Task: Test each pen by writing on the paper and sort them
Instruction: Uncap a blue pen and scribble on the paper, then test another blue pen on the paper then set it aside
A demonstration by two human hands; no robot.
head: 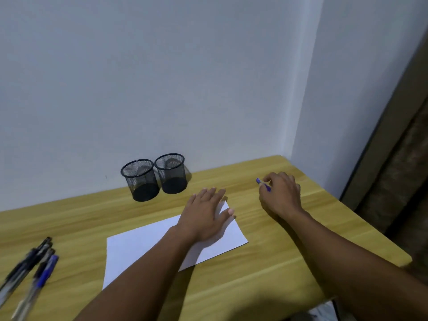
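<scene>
Wooden table: paper, pens, mesh cups.

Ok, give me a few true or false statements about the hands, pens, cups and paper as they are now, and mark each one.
1. The left hand lies flat on the paper. True.
2. The right hand is empty. False: it grips a blue pen.
3. The left cup and right cup hold pens. False: both look empty.
4. More pens lie at the left of the table. True.
5. The paper is covered in scribbles. False: the part that shows is blank.
</scene>
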